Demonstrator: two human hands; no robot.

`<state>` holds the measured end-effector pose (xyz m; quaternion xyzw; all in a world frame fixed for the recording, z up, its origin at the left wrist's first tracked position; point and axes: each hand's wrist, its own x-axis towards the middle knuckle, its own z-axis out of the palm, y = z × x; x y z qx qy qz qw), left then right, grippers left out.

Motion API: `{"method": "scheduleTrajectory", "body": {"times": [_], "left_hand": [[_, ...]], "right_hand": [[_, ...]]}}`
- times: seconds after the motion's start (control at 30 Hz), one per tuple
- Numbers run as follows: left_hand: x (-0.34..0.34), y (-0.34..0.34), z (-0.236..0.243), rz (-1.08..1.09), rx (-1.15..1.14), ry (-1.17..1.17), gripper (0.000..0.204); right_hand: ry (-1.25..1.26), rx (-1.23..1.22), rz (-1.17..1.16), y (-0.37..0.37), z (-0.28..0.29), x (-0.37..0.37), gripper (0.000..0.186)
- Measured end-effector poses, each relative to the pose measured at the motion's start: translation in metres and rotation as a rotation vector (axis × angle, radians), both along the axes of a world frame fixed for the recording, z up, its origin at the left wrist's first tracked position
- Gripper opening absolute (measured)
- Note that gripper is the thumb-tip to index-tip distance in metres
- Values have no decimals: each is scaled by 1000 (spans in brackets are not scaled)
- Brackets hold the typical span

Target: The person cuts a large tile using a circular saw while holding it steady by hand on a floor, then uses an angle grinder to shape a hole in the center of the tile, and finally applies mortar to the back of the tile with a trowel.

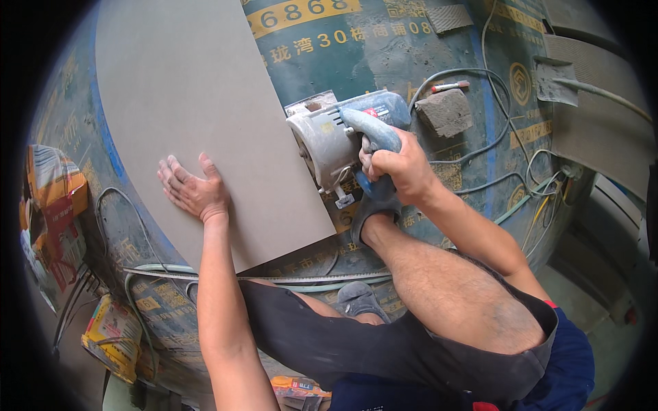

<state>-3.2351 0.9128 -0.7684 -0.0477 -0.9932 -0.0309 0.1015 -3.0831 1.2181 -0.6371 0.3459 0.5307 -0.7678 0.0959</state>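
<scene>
Under the head camera, a person sits low with both arms reaching out over a big flat gray tile [178,89] and a blue and gray power saw [325,140]. The tile lies flat on a dark green sheet [322,72] with yellow print, and its long side runs up and away from the person.

The left hand [192,186] lies on the near part of the tile, palm down. Its fingers are spread wide and point up and to the left, and the thumb sticks out to the right. It holds nothing and just rests on the tile. The left forearm [229,308] comes up almost straight from the bottom.

The right hand [396,164] is curled around the saw's handle, with its fingers wrapped under and its knuckles bent. The right forearm [473,222] slants in from the lower right, over the bent right leg [445,288]. The saw sits at the right edge of the tile; whether its blade touches the tile cannot be told.

Just right of the saw is a rough gray block [444,113], with a gray cord [473,70] looping around it.
</scene>
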Motion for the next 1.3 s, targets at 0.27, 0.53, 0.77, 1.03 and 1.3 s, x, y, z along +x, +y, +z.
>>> {"method": "scheduleTrajectory", "body": {"times": [0.27, 0.53, 0.77, 1.03, 1.3], "left_hand": [[-1, 0, -2, 3, -6, 9, 73], [1, 1, 0, 5, 16, -8, 73], [1, -2, -3, -8, 20, 20, 73], [-4, 2, -7, 33, -37, 12, 72], [-5, 7, -7, 15, -17, 96, 67]], "right_hand": [[-20, 17, 19, -1, -4, 7, 12], [-46, -43, 15, -7, -4, 21, 13], [-38, -46, -3, -13, 1, 31, 11], [9, 94, 28, -22, -8, 41, 12], [52, 56, -37, -23, -6, 55, 10]]}}
